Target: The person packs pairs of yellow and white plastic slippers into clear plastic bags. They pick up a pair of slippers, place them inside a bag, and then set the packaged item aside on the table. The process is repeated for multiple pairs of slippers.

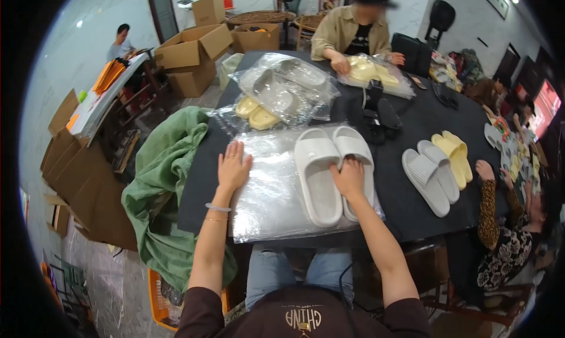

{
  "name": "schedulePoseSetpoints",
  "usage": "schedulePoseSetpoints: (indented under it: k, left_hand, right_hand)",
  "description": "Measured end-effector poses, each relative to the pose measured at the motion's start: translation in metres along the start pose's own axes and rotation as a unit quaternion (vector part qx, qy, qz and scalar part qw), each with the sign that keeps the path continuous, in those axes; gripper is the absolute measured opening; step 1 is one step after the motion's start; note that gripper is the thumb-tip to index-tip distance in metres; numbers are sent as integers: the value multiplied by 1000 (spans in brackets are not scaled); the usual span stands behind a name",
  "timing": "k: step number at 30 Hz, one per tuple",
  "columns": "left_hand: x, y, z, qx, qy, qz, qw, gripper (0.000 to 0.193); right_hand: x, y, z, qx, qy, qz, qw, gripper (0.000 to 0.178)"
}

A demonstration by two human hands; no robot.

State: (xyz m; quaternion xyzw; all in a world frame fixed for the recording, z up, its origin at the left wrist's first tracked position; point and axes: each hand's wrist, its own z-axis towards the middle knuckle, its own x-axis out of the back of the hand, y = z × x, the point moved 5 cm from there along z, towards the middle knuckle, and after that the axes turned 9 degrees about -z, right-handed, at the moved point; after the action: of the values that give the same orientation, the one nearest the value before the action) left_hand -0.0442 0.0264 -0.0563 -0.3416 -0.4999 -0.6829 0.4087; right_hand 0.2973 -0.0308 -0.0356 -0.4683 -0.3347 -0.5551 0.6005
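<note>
A pair of pale grey slide slippers (321, 198) lies soles down on a stack of clear plastic bags (268, 191), toes pointing away from me. My right hand (351, 179) reaches into the pair, its fingers at the strap opening of the right slipper and its thumb by the inner edge of the left one. Part of those fingers is hidden under the strap. Flat on the left side of the bags rests my left hand (234, 167), fingers stretched out and holding nothing.
Bagged grey and yellow slippers (276, 90) are piled beyond the bags. Loose grey slippers (429, 176) and yellow slippers (453, 155) lie rightward. A black stand (374, 108) is mid-table. A co-worker (359, 37) handles bagged yellow slippers opposite. Green cloth (165, 179) hangs left.
</note>
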Motion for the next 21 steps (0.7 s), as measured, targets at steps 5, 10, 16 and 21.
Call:
schedulePoseSetpoints:
  k: [5, 10, 16, 21]
  left_hand:
    - [2, -2, 0, 8, -2, -10, 1000, 58]
    - [-3, -6, 3, 9, -12, -11, 1000, 59]
    - [-7, -11, 3, 12, -29, -21, 999, 59]
    - [-6, -9, 5, 7, -26, -21, 999, 59]
  right_hand:
    - [-4, 0, 0, -4, 25, -2, 1000, 55]
    - [-4, 1, 0, 7, 47, 0, 999, 53]
    - [0, -1, -2, 3, 38, 4, 999, 49]
    - [-1, 1, 0, 8, 57, 17, 998, 46]
